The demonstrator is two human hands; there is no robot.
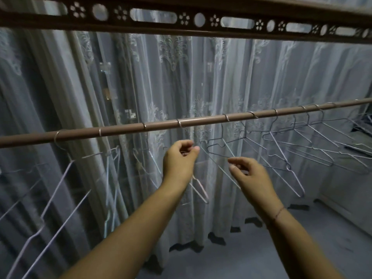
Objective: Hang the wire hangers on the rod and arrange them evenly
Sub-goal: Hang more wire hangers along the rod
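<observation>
Both hands were up just under the rod [201, 120], which ran left to right across the view. Left hand [179, 158] was nearer, seemingly pinching the neck of the middle hanger [179, 124] straight below its hook. Right hand [249, 176] hovered half-curled beside the next hanger [226, 117], apparently holding nothing.

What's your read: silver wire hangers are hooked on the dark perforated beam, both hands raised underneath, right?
Wrong bar. In the head view the silver wire hangers hook on the round brown rod below that dark perforated beam, left hand and right hand raised underneath.
</observation>
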